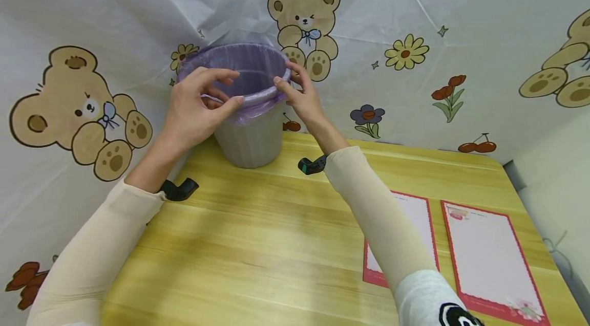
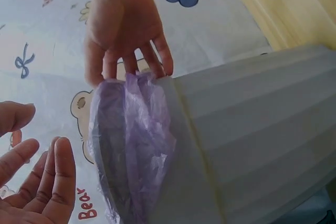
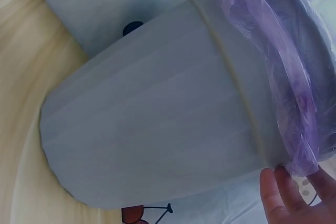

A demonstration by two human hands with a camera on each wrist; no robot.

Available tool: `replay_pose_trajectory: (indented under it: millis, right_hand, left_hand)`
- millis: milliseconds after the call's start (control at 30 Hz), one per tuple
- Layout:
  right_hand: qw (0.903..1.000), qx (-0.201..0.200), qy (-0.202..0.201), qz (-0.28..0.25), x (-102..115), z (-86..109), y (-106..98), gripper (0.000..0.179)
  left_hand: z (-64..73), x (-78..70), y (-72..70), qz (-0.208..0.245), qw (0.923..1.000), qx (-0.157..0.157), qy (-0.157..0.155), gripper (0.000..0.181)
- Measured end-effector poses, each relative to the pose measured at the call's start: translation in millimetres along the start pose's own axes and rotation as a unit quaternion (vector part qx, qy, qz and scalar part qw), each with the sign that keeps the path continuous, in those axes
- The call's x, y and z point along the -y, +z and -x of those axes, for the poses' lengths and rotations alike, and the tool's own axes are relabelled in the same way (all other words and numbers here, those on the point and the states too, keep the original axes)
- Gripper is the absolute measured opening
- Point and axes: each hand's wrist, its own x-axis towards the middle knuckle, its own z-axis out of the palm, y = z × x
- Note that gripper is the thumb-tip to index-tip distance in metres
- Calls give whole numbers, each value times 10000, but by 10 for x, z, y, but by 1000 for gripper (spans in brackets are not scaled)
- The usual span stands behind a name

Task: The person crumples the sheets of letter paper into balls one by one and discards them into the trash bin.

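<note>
A light grey trash can (image 1: 251, 139) stands upright at the back of the table, with a purple trash bag (image 1: 253, 112) lining it and folded down over its rim. At the right side of the rim my right hand (image 1: 305, 98) pinches the bag's edge, thumb on the inner side and fingers outside. In the right wrist view its fingertips (image 3: 269, 179) sit right under the folded bag. My left hand (image 1: 193, 106) hovers at the near left of the rim, its fingers loosely bent. The left wrist view shows that hand (image 2: 44, 182) apart from the bag (image 2: 149, 145), holding nothing.
Two red-bordered paper sheets (image 1: 490, 254) lie on the right of the wooden table (image 1: 258, 254), one partly under my right forearm. A white cloth (image 1: 359, 3) printed with bears and flowers hangs behind and to the left of the can. Black camera mounts (image 1: 180, 189) stick out from both wrists.
</note>
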Motion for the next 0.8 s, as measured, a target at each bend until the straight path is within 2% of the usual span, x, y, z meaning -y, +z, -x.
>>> replay_pose_trajectory:
  millis: [500,800]
  right_hand:
    - [9996,-171,-68,-192,-69,96,-97,61]
    - [9994,-37,-328,-128,-103,260,-245,56]
  left_hand:
    - [311,150,234,369,9992,134,4,40]
    - [470,222,373,623,9977,264,-102,42]
